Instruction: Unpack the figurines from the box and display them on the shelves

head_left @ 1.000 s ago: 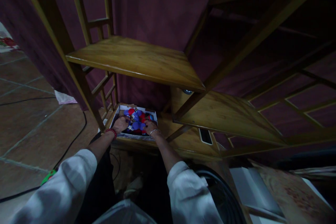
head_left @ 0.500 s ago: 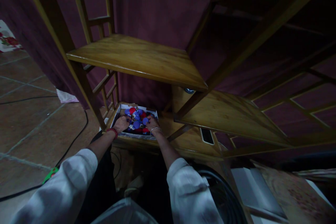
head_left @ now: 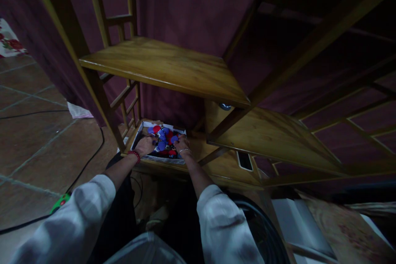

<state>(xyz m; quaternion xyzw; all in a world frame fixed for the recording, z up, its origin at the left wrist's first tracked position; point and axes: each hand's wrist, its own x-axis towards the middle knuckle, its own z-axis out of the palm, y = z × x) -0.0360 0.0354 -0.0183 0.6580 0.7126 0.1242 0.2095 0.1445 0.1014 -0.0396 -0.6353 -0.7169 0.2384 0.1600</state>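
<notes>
A shallow white cardboard box point(head_left: 138, 140) stands on the bottom shelf, full of small round-topped blue and red pieces point(head_left: 161, 145) whose kind is too small to make out. My left hand point(head_left: 145, 146), with a red bead bracelet, reaches over the box's left side. Its fingers are curled down among the pieces, and whatever they grip is hidden. At the box's right side, my right hand point(head_left: 181, 144) wears a pale bangle. Its fingers are closed at the edge of a blue round piece point(head_left: 175, 138).
A wooden shelf board point(head_left: 163, 68) overhangs the box. To the right, a phone point(head_left: 244, 161) lies on the lower shelf point(head_left: 216, 165), and slanted posts divide the unit. A black cable point(head_left: 89, 161) with a green connector point(head_left: 60, 203) crosses the tiled floor at left.
My right hand has risen slightly, and the blue piece at its fingers sits a little higher and further right. My left hand stays among the pieces. The view has shifted slightly.
</notes>
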